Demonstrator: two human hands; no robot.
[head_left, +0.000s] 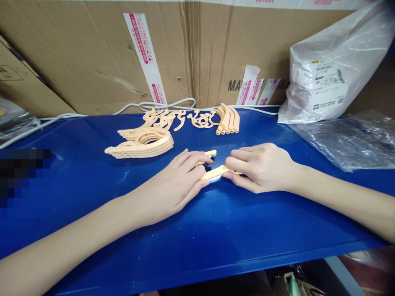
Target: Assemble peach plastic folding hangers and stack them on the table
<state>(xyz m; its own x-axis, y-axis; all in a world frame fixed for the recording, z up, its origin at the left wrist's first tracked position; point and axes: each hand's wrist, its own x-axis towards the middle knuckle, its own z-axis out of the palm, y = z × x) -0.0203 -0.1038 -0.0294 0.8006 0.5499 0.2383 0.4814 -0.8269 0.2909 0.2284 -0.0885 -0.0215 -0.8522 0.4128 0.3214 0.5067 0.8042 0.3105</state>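
Observation:
A cream plastic hanger part (pixel 215 172) lies low over the blue table, between my two hands. My left hand (pixel 182 176) is closed around its left end, the thumb below and the fingers over the top. Another cream end (pixel 211 153) sticks out beyond those fingers. My right hand (pixel 262 166) pinches a cream piece at the right end, where the two seem to meet; the fingers hide most of the joint. Behind my left hand lies a stack of curved cream hanger arms (pixel 145 144). Small cream hooks (pixel 162 118) and a row of curved tubular pieces (pixel 228 119) sit further back.
Cardboard boxes (pixel 98 49) stand along the back of the blue table (pixel 185 246). A white cable (pixel 129 107) runs in front of them. At the right are a white labelled bag (pixel 327 78) and clear plastic wrap (pixel 348 139). The table's front edge is near me.

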